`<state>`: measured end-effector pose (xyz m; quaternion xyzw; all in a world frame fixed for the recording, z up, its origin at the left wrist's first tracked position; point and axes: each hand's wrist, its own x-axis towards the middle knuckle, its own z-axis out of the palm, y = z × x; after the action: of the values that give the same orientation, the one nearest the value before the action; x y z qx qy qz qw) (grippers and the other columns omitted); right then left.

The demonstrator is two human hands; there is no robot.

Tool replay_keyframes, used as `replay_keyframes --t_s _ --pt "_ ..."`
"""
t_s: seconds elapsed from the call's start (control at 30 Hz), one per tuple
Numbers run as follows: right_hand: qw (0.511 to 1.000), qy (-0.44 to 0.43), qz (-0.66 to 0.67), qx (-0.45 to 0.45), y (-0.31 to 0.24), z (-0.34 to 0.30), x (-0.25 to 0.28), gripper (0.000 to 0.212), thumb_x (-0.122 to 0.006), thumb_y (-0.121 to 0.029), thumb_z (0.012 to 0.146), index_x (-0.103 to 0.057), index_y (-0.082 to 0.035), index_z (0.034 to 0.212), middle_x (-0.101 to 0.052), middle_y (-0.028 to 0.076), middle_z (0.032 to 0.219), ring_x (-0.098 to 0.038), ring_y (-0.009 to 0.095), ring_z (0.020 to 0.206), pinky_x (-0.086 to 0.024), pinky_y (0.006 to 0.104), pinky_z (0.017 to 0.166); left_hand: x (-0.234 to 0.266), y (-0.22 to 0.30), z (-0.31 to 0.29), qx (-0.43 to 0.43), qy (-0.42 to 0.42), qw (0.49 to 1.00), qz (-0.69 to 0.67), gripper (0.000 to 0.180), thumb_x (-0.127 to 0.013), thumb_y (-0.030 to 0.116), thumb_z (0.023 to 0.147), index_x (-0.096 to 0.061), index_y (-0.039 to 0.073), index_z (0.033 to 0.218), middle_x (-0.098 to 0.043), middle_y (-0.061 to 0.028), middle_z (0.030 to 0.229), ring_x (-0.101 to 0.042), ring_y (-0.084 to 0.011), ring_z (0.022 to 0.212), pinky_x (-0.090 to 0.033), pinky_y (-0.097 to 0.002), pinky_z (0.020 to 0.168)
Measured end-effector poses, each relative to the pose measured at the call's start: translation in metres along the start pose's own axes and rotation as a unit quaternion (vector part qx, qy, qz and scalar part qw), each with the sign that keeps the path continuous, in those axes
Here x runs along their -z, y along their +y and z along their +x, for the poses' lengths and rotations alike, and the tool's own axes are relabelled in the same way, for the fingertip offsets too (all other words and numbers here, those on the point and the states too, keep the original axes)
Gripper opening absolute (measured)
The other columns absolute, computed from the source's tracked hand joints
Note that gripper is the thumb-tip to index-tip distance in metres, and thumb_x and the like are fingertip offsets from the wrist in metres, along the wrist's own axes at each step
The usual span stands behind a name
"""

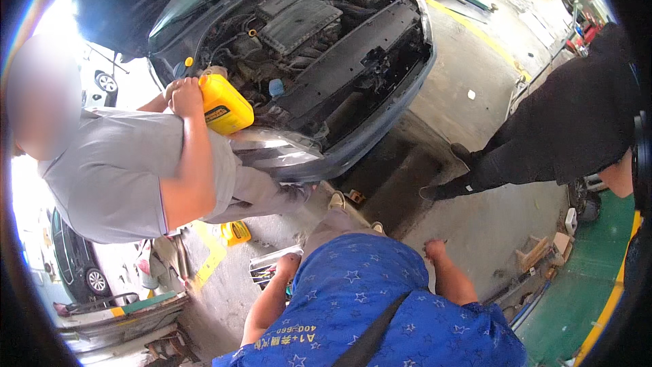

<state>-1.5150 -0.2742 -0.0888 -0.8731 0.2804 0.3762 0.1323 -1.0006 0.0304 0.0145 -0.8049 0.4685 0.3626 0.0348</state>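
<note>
My left hand hangs low at my side, beside a shallow tray of small tools; its fingers are mostly hidden, and I cannot tell whether it touches the tray. On my other side, my right hand hangs over the concrete with its fingers curled in and nothing visible in it. Ahead is a dark car with its hood raised and its engine exposed. To the left, a person in a grey shirt holds a yellow jug tilted over the near-left part of the engine bay.
Another yellow jug stands on the floor to the left. A person in black clothing stands at the right. Wooden pieces lie by the green floor strip. At the lower left is a low bench-like structure.
</note>
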Motion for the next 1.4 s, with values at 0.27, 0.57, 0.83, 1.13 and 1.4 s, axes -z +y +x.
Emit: replay_keyframes --t_s 0.27,0.57,0.83,1.13,1.4 --pt "0.991 0.052 0.121 -0.024 0.007 0.018 -0.039 0.031 -0.074 -0.023 0.085 -0.073 -0.01 0.113 -0.072 0.007 0.114 -0.068 0.027 0.1 -0.057 0.0463 0.079 -0.03 0.002 -0.007 0.11 0.003 0.988 -0.106 0.041 -0.048 0.036 0.1 -0.074 0.005 0.109 -0.071 -0.0273 0.108 -0.068 -0.0457 0.103 -0.054 -0.0532 0.091" --pt "0.645 0.121 0.725 -0.209 -0.01 -0.013 0.039 0.019 -0.064 -0.016 0.094 -0.071 -0.002 0.104 -0.073 0.012 0.105 -0.071 0.028 0.084 -0.059 0.046 0.066 -0.03 0.047 -0.04 0.0 -0.069 0.997 0.047 0.034 -0.05 0.028 0.098 -0.072 0.009 0.114 -0.071 -0.0231 0.113 -0.069 -0.0434 0.105 -0.056 -0.0494 0.091" --pt "0.703 0.164 0.685 -0.098 0.008 -0.004 -0.135 0.029 -0.054 -0.02 0.1 -0.065 -0.003 0.121 -0.071 0.019 0.112 -0.071 0.037 0.096 -0.06 0.051 0.077 -0.008 0.048 0.006 0.059 -0.053 0.995 -0.06 0.043 -0.057 0.04 0.093 -0.075 0.004 0.106 -0.073 -0.0229 0.109 -0.069 -0.0409 0.104 -0.055 -0.05 0.091" --pt "0.581 0.068 0.745 -0.319 0.004 -0.045 -0.142 0.037 -0.061 -0.025 0.097 -0.063 -0.007 0.129 -0.073 0.014 0.109 -0.071 0.028 0.089 -0.058 0.0436 0.072 -0.004 0.073 0.044 0.07 0.042 0.983 -0.163 0.047 -0.055 0.045 0.097 -0.075 0.004 0.11 -0.072 -0.0236 0.113 -0.067 -0.0432 0.109 -0.052 -0.0483 0.096" --pt "0.548 0.121 0.735 -0.381 -0.033 -0.087 -0.021 0.027 -0.054 -0.018 0.099 -0.065 -0.002 0.117 -0.074 0.019 0.079 -0.069 0.026 0.059 -0.048 0.0389 0.045 -0.013 0.036 0.051 -0.02 -0.086 0.995 -0.043 0.05 -0.048 0.046 0.1 -0.076 0.005 0.105 -0.07 -0.0245 0.116 -0.065 -0.0432 0.111 -0.051 -0.0508 0.097"
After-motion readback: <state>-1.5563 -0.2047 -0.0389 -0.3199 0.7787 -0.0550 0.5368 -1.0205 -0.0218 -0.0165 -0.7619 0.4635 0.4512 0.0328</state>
